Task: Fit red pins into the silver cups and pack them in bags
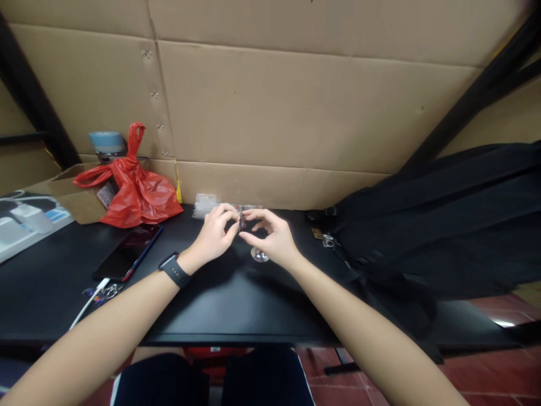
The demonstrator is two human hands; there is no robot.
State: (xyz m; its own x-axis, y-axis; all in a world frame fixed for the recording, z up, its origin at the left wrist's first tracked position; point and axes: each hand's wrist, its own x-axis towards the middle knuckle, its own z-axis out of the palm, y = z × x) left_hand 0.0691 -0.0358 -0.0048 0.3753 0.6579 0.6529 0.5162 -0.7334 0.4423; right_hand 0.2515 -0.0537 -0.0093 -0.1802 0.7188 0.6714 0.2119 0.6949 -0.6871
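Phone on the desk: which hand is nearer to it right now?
Left. The left hand is just right of the phone, not touching it; the right hand is farther right, past the dark piece both hands pinch.

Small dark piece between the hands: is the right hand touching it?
Touching. The head view shows the right hand pinching the small dark piece with no gap, while the left hand grips it from the other side.
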